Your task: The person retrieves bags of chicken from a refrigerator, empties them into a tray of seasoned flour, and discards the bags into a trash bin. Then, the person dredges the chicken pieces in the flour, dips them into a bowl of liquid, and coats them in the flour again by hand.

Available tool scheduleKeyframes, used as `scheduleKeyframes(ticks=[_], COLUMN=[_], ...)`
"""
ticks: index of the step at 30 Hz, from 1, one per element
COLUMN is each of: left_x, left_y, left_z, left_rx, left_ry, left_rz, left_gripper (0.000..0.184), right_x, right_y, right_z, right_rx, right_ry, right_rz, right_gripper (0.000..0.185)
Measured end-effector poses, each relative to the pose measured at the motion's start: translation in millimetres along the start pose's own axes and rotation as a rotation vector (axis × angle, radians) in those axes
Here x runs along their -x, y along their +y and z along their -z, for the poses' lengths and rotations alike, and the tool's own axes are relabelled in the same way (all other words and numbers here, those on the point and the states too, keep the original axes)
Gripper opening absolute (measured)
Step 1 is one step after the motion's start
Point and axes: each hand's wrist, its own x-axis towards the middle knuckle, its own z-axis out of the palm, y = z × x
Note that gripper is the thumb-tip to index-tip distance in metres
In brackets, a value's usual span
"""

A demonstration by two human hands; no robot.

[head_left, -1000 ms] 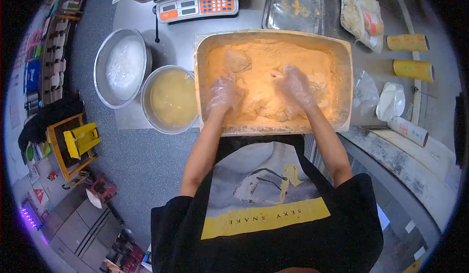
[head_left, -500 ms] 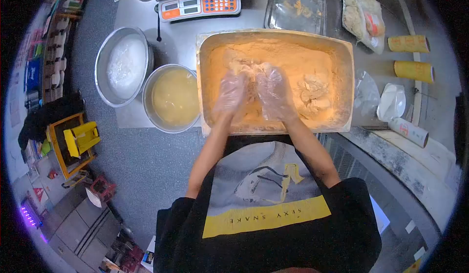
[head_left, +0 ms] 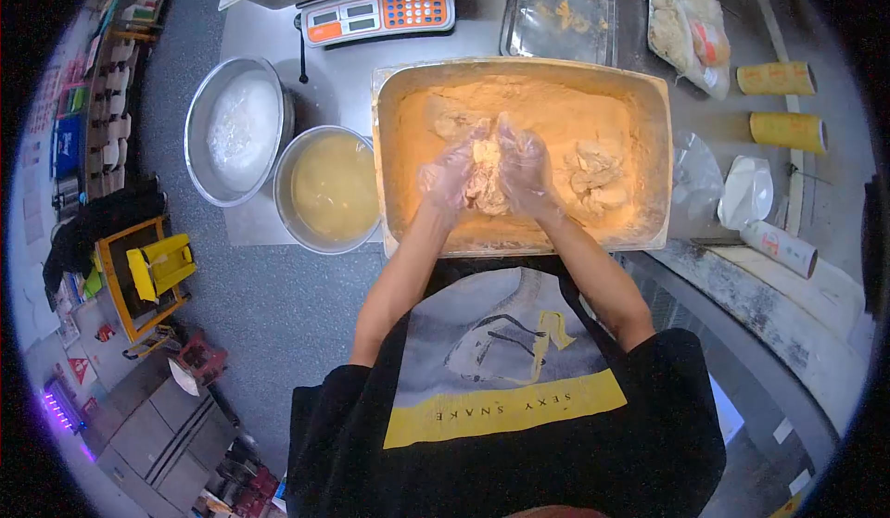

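1. Coated piece (head_left: 487, 183): clamped between both gloved hands, inside the tub (head_left: 521, 66), at or just above the orange powder (head_left: 547, 96); whether each hand's own fingers are closed, I cannot tell.
2. Change: the hands were well apart and have come together; both now bear on the same coated piece.
3. Pose: left hand (head_left: 445, 179) on the grip's left side, right hand (head_left: 526, 170) on its right; palms turned inward, fingers pointing away from the body, forearms converging.
4. Nearby: a coated clump (head_left: 596, 177) lies right of the grip; another lump (head_left: 449, 116) lies ahead and slightly left.
5. Farther out: yellow liquid bowl (head_left: 329, 246) to the left, white bowl (head_left: 192, 152) beyond it; scale (head_left: 378, 13) ahead-left; tray (head_left: 604, 44) ahead-right.
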Motion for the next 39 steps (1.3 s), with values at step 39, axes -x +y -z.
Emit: scheduleKeyframes(ticks=[39], left_x=[10.2], left_y=[26.9], left_z=[27.5], left_rx=[-1.877], left_ry=[-0.350], left_rz=[-0.017], left_gripper=[0.047], right_x=[21.4], right_y=[-77.0], right_z=[126.9], right_rx=[1.300], right_ry=[-0.351], right_rz=[0.120], right_gripper=[0.024])
